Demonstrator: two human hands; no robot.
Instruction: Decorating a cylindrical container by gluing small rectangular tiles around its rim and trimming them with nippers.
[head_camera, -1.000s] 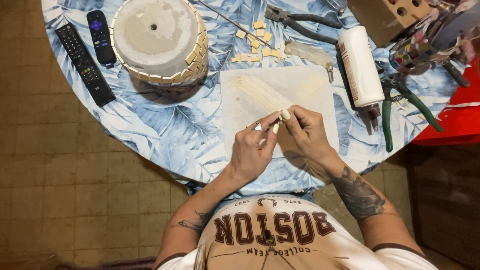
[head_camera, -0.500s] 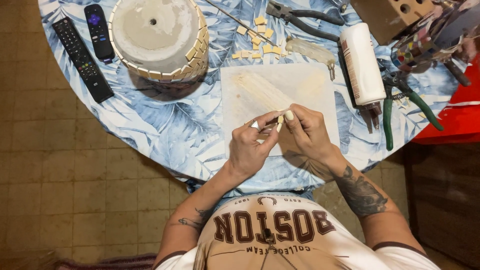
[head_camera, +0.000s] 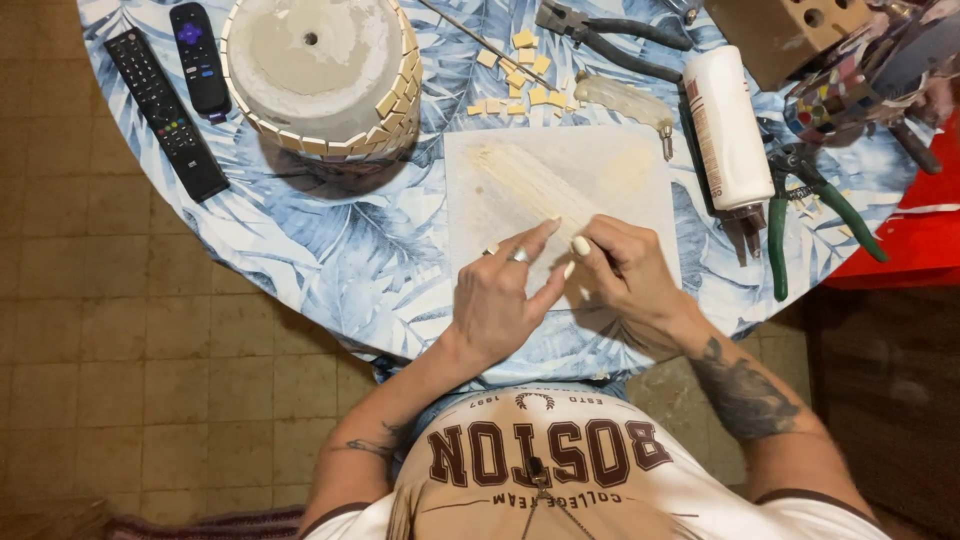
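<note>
A pale board (head_camera: 600, 165) lies on the round bench (head_camera: 330, 250), and both hands meet over its near edge. The left hand (head_camera: 500, 300) has its fingers stretched out and loose; whether it pinches anything between thumb and finger I cannot tell. The right hand (head_camera: 630, 275) is curled, fingertips drawn together — what it holds is hidden. Past the board lie small cream tiles (head_camera: 515, 75); to the right, a white glue bottle (head_camera: 725, 125) with a brownish label lies on its side, green-handled nippers (head_camera: 800, 215) beside it. Left — an upturned tile-edged pot (head_camera: 320, 75).
</note>
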